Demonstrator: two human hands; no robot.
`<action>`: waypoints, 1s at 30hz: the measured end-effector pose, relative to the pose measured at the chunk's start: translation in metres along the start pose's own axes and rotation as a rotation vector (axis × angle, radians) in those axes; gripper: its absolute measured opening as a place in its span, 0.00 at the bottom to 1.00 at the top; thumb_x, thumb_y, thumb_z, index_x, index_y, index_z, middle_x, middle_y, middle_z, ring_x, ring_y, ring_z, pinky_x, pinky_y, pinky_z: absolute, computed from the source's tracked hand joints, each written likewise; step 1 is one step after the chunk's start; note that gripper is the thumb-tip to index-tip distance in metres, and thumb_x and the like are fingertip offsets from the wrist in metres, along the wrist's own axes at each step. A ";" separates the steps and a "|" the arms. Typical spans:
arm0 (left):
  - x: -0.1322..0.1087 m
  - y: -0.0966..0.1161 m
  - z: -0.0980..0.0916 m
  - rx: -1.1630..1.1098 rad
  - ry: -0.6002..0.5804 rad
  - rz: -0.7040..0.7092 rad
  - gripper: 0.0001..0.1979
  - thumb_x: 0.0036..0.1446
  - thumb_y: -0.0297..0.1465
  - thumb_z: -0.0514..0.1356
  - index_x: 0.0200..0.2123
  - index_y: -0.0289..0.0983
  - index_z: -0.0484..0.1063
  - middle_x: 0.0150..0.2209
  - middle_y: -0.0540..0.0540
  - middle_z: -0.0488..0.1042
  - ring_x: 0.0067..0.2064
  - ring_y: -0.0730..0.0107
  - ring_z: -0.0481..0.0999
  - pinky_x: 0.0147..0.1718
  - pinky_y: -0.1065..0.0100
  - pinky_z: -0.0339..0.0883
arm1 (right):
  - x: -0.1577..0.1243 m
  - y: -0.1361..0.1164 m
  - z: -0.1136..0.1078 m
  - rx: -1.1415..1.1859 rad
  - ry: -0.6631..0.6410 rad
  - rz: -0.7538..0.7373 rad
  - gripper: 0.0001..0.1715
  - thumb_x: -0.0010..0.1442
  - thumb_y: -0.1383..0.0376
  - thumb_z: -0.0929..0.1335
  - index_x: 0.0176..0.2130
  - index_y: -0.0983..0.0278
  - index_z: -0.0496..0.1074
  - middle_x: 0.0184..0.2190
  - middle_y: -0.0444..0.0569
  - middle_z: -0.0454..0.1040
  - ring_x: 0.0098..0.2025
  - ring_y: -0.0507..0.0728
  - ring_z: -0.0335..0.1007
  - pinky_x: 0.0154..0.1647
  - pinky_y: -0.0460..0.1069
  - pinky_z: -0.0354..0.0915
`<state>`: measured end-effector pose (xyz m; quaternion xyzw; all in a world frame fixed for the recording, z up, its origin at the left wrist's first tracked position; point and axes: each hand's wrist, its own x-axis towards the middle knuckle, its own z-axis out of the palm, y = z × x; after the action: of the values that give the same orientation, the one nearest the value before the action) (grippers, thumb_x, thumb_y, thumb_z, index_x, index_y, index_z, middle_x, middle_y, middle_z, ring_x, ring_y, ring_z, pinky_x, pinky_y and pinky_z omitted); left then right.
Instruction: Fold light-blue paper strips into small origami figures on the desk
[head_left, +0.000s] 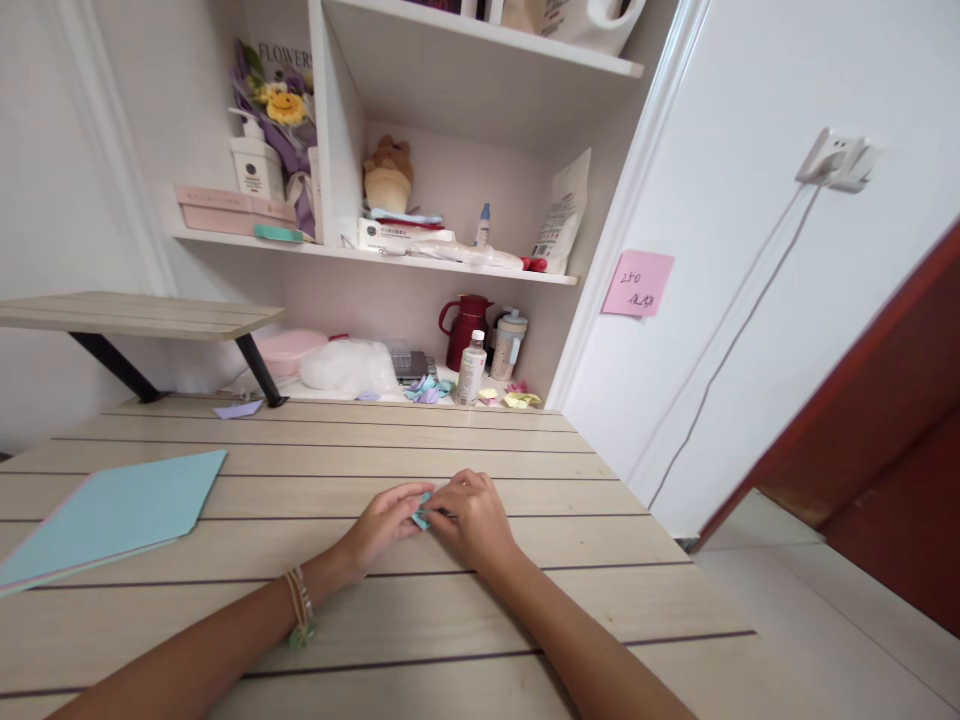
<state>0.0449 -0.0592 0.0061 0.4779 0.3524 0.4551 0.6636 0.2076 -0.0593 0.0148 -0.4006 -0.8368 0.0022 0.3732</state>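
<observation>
My left hand (386,520) and my right hand (474,515) meet over the middle of the worktop (637,605), both with fingers closed on a small blue paper (421,512). It sits between my fingertips, partly covered by them, so I cannot make out its full shape. I wear bracelets (300,605) on my left wrist.

To my left, well apart from my hands, a stack of coloured sheets (135,505) lies flat with a light blue one on top. Beyond it, a purple paper (238,410) lies near the foot of a raised stand (142,313).

Past the far edge of the worktop, folded paper pieces (427,389) in blue and purple lie in a heap just left of an upright bottle (471,370). Behind the bottle stand a dark red jug (468,330) and a pale cup (508,347). A pink note (638,284) is stuck up to the right.
</observation>
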 end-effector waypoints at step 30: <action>-0.001 0.000 0.004 -0.049 -0.092 -0.063 0.17 0.51 0.37 0.59 0.42 0.34 0.72 0.39 0.41 0.76 0.42 0.60 0.73 0.44 0.60 0.61 | 0.001 0.006 -0.022 0.028 -0.148 -0.117 0.08 0.53 0.66 0.67 0.35 0.56 0.74 0.28 0.43 0.77 0.32 0.54 0.68 0.39 0.49 0.54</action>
<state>0.0481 -0.0614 0.0073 0.4706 0.3254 0.4200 0.7045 0.2247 -0.0611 0.0292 -0.3444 -0.8840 0.0218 0.3153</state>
